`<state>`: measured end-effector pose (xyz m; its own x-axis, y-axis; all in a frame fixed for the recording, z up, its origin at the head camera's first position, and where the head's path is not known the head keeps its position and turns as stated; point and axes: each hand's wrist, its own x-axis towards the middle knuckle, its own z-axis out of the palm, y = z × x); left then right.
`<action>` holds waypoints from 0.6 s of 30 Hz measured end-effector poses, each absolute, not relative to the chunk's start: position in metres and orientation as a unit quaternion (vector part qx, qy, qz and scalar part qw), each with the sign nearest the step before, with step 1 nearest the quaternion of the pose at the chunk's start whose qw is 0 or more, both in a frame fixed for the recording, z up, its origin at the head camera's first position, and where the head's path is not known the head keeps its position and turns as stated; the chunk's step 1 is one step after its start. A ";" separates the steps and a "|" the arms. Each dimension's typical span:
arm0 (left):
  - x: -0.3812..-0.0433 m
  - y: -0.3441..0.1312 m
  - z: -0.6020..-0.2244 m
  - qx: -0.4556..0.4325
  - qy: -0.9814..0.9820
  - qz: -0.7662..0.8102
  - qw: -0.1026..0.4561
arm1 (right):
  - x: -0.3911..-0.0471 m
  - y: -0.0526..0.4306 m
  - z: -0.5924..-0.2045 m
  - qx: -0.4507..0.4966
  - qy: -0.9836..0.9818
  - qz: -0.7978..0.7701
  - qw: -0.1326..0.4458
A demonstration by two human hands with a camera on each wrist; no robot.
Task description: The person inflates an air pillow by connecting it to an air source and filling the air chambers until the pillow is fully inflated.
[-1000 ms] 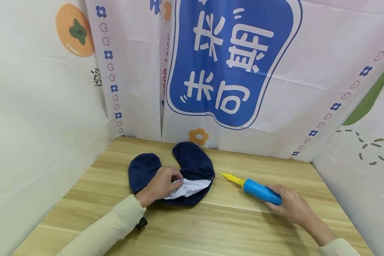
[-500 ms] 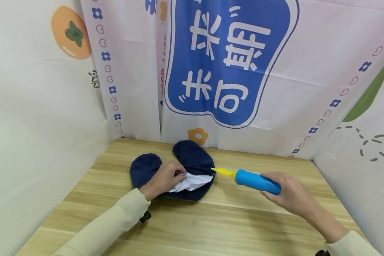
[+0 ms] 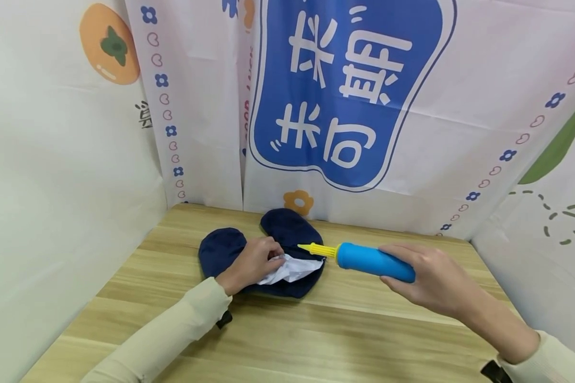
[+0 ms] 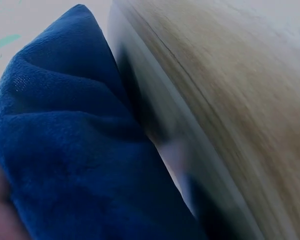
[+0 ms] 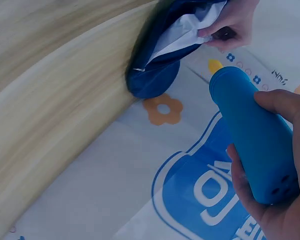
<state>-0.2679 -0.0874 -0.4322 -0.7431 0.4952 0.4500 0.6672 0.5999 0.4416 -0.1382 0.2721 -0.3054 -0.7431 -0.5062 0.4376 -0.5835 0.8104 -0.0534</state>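
Observation:
A navy U-shaped neck pillow (image 3: 287, 226) lies on the table with its zipped side open. White crinkled inner fabric (image 3: 294, 269) shows in that opening. My left hand (image 3: 255, 261) pinches the white fabric near its left end; the right wrist view shows the fingertips (image 5: 206, 36) on it. With my right hand (image 3: 431, 279) I grip a blue hand pump (image 3: 371, 259), held raised over the table. Its yellow nozzle (image 3: 322, 250) points left and overlaps the pillow's right arm in the head view. Blue pillow cloth (image 4: 75, 150) fills much of the left wrist view.
The wood-grain table (image 3: 326, 340) meets a white printed cloth (image 3: 211, 133) along its back edge. More white cloth (image 3: 67, 175) walls off the left side, and another sheet (image 3: 546, 255) stands on the right.
My right hand has lifted the pump and carried it left, bringing the nozzle from beside the pillow to over its right arm. The left hand keeps its pinch, shifting slightly.

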 end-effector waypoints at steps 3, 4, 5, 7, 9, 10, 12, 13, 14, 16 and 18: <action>-0.268 -0.085 -0.430 -0.322 -0.887 -0.300 0.141 | -0.135 0.263 -0.298 0.298 -0.930 0.084 0.199; -0.268 -0.085 -0.429 -0.320 -0.888 -0.300 0.140 | -0.134 0.260 -0.297 0.300 -0.930 0.080 0.199; -0.268 -0.084 -0.429 -0.319 -0.888 -0.299 0.141 | -0.133 0.257 -0.296 0.303 -0.928 0.075 0.201; -0.267 -0.083 -0.429 -0.314 -0.890 -0.298 0.141 | -0.132 0.252 -0.296 0.313 -0.925 0.066 0.207; -0.267 -0.083 -0.429 -0.311 -0.892 -0.296 0.142 | -0.131 0.247 -0.297 0.322 -0.921 0.063 0.211; -0.267 -0.082 -0.429 -0.310 -0.892 -0.296 0.142 | -0.131 0.246 -0.298 0.326 -0.919 0.060 0.212; -0.267 -0.081 -0.429 -0.306 -0.894 -0.294 0.143 | -0.131 0.243 -0.300 0.331 -0.918 0.060 0.211; -0.267 -0.081 -0.429 -0.305 -0.895 -0.293 0.142 | -0.131 0.242 -0.301 0.330 -0.919 0.061 0.209; -0.266 -0.080 -0.429 -0.304 -0.895 -0.293 0.143 | -0.130 0.241 -0.301 0.328 -0.919 0.063 0.208; -0.266 -0.079 -0.430 -0.301 -0.896 -0.293 0.143 | -0.129 0.240 -0.302 0.327 -0.920 0.066 0.207; -0.266 -0.078 -0.430 -0.298 -0.897 -0.295 0.143 | -0.128 0.239 -0.302 0.324 -0.920 0.072 0.208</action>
